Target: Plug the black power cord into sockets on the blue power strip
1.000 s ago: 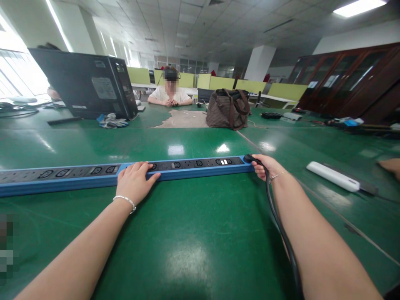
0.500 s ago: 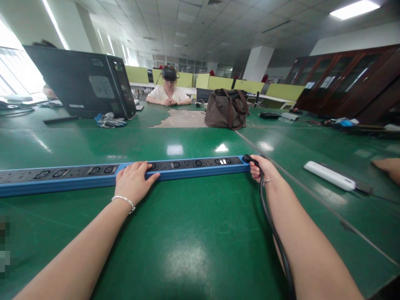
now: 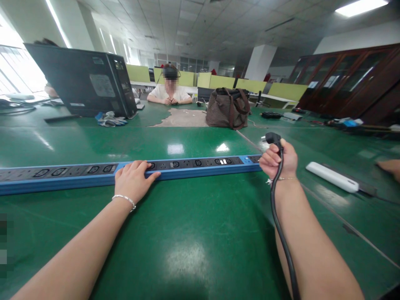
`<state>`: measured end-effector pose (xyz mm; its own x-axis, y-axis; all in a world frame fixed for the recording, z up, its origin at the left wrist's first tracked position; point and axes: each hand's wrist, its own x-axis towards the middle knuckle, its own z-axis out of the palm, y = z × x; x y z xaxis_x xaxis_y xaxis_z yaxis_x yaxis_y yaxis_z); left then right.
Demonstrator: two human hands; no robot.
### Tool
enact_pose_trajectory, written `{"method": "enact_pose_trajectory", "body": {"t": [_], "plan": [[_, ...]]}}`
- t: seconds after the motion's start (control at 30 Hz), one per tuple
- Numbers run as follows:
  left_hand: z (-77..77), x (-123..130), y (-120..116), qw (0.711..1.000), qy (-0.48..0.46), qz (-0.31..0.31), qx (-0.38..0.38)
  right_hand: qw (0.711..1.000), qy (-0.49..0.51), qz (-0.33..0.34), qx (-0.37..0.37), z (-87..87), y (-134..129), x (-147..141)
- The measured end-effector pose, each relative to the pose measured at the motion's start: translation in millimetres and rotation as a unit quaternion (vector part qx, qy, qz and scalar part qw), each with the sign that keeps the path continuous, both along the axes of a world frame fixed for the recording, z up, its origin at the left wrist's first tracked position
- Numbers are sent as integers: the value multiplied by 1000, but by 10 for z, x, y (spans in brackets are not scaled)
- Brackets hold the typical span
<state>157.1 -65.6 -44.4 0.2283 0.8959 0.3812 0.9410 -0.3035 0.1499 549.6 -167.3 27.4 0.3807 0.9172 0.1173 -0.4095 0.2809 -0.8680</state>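
Observation:
A long blue power strip (image 3: 193, 170) with black sockets lies across the green table. My left hand (image 3: 133, 179) rests on it near its middle, fingers wrapped over the top and the thumb along the front edge. My right hand (image 3: 279, 160) is raised at the strip's right end, closed around a black plug (image 3: 273, 138) whose metal pins point left and up, clear of the sockets. From the plug a thick black cable (image 3: 277, 221) runs down in front of my right wrist to the bottom edge.
A computer case (image 3: 84, 81) and gloves (image 3: 111, 119) are at the back left. Behind the table sits a person (image 3: 170, 91), near a brown bag (image 3: 228, 108). A white device (image 3: 331, 176) lies at the right, with another person's hand (image 3: 389, 168) beyond it.
My right hand has lifted the plug up and to the right, away from the strip's right end, uncovering sockets there. My left hand stays on the strip.

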Motion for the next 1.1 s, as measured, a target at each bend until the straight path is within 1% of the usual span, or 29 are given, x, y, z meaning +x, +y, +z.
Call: {"method": "enact_pose_trajectory", "body": {"t": [0.07, 0.1, 0.17, 0.23, 0.27, 0.33, 0.43, 0.67, 0.93, 1.1], "plan": [[-2, 0, 1, 1000, 3, 2, 0, 1000, 0, 7, -19, 46, 4, -20], [-2, 0, 1, 1000, 4, 3, 0, 999, 2, 11, -45, 36, 27, -37], [-2, 0, 2, 1000, 6, 4, -1, 992, -1, 13, -125, -36, 105, -82], [-1, 0, 3, 1000, 7, 4, -1, 975, -23, 7, -223, -142, 201, -136], [-1, 0, 4, 1000, 8, 4, 1, 965, -35, 4, -259, -194, 245, -163], [-1, -2, 5, 1000, 11, 4, 4, 955, -50, 8, -292, -271, 310, -204], [-1, -5, 9, 1000, 12, 1, 5, 952, -56, 18, -300, -302, 344, -227], [-2, -8, 17, 1000, 5, -2, -3, 935, -85, 9, -343, -233, 340, -242], [1, -8, 8, 1000, 8, 1, -1, 929, -97, 0, -357, -215, 353, -251], [5, -10, 10, 1000, 8, 2, -5, 931, -86, 3, -356, -207, 343, -249]]}}
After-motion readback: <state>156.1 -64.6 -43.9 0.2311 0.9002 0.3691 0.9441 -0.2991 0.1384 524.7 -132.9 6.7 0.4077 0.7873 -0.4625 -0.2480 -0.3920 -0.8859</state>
